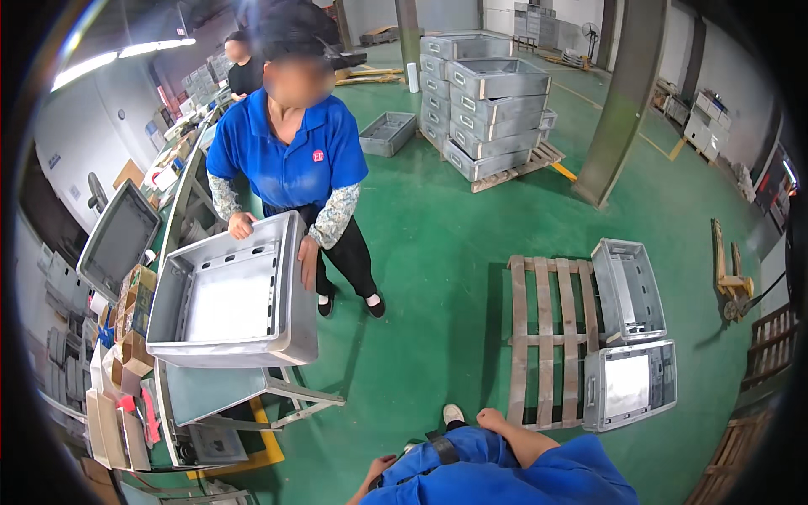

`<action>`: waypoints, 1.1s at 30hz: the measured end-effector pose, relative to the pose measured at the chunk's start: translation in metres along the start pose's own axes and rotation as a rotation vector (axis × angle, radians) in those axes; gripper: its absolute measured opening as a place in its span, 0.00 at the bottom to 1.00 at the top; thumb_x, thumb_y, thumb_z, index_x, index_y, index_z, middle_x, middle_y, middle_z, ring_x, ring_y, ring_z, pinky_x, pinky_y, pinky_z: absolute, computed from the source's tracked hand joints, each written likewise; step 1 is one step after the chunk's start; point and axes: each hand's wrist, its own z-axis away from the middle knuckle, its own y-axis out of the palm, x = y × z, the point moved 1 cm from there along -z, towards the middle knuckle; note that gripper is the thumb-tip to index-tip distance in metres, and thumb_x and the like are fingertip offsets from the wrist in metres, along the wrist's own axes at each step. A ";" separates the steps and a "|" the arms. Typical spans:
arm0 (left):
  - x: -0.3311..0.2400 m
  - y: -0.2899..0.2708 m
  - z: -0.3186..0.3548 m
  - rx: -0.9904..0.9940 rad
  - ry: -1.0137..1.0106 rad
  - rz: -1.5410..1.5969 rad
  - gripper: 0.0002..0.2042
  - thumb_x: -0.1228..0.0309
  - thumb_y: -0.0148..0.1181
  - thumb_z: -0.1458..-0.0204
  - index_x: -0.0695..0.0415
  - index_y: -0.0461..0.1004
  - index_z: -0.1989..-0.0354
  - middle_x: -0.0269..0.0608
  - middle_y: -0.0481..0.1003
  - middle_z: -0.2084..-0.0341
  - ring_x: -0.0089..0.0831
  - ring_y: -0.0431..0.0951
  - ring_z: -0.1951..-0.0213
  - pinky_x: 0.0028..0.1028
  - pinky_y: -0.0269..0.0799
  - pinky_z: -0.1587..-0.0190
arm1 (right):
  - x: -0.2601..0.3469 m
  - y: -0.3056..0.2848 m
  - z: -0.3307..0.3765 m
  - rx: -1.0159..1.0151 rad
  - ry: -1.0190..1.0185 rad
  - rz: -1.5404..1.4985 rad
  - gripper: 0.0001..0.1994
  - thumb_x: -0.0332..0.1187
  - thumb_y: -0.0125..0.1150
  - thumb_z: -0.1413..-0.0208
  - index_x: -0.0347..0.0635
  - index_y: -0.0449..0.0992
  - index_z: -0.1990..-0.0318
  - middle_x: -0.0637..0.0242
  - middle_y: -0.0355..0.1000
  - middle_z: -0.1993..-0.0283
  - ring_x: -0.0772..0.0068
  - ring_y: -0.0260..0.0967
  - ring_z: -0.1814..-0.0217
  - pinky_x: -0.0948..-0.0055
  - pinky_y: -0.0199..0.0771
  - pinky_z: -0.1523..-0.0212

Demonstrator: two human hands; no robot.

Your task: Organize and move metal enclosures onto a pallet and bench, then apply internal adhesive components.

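Observation:
My left hand (pixel 383 465) hangs low beside my blue clothing, and its fingers are too small and partly hidden to make out. Curled closed in front of my body, my right hand (pixel 490 418) shows nothing in it. Nearest to that hand is a wooden pallet (pixel 545 339) on the floor. Ahead on the left, a co-worker in a blue shirt (pixel 290 156) grips a grey plastic crate (pixel 300 316) with both hands. That crate is tilted above the end of a workbench (pixel 215 396), apart from my hands.
Two grey crates, one upper (pixel 629 290) and one lower (pixel 665 383), lie at the pallet's right edge. Stacked crates (pixel 497 109) stand behind, near a green pillar (pixel 623 109). Another crate (pixel 388 135) rests on the floor. Cardboard boxes (pixel 135 353) and a monitor-like panel (pixel 120 240) crowd the left.

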 end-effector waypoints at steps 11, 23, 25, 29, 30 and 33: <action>-0.026 -0.032 0.037 -0.245 -0.328 0.491 0.25 0.78 0.47 0.58 0.66 0.54 0.48 0.48 0.72 0.75 0.28 0.73 0.80 0.22 0.70 0.81 | 0.010 0.004 0.003 -0.061 -0.091 0.083 0.11 0.36 0.44 0.62 0.40 0.73 0.79 0.60 0.70 0.80 0.62 0.69 0.77 0.68 0.67 0.72; 0.002 -0.013 0.032 -0.196 -0.279 0.496 0.23 0.77 0.47 0.57 0.65 0.56 0.49 0.46 0.73 0.75 0.26 0.73 0.80 0.21 0.70 0.80 | 0.012 0.006 0.019 0.242 -0.056 0.161 0.13 0.39 0.48 0.61 0.46 0.75 0.69 0.58 0.70 0.67 0.61 0.68 0.65 0.67 0.67 0.64; 0.006 -0.017 0.034 -0.209 -0.304 0.514 0.23 0.78 0.47 0.58 0.65 0.55 0.49 0.46 0.73 0.76 0.27 0.73 0.80 0.22 0.70 0.80 | 0.011 0.008 0.020 0.306 -0.078 0.157 0.13 0.39 0.48 0.61 0.46 0.75 0.69 0.58 0.71 0.67 0.61 0.68 0.64 0.66 0.66 0.64; 0.007 -0.023 0.046 -0.227 -0.323 0.507 0.23 0.78 0.47 0.58 0.65 0.56 0.49 0.47 0.73 0.75 0.28 0.73 0.80 0.21 0.70 0.80 | 0.011 0.013 0.022 0.393 -0.157 0.214 0.13 0.40 0.48 0.61 0.44 0.75 0.71 0.58 0.70 0.66 0.59 0.68 0.64 0.66 0.65 0.63; 0.014 -0.022 0.047 -0.229 -0.320 0.510 0.23 0.78 0.47 0.58 0.65 0.56 0.49 0.47 0.73 0.75 0.28 0.73 0.80 0.22 0.70 0.80 | 0.011 0.015 0.021 0.384 -0.145 0.220 0.14 0.40 0.48 0.61 0.43 0.75 0.71 0.58 0.70 0.66 0.59 0.67 0.63 0.66 0.65 0.63; 0.020 -0.020 0.055 -0.242 -0.325 0.498 0.23 0.78 0.47 0.58 0.65 0.57 0.50 0.47 0.73 0.75 0.27 0.74 0.79 0.21 0.70 0.79 | 0.010 0.019 0.020 0.377 -0.105 0.236 0.15 0.41 0.48 0.61 0.42 0.75 0.70 0.57 0.70 0.65 0.57 0.67 0.62 0.66 0.65 0.61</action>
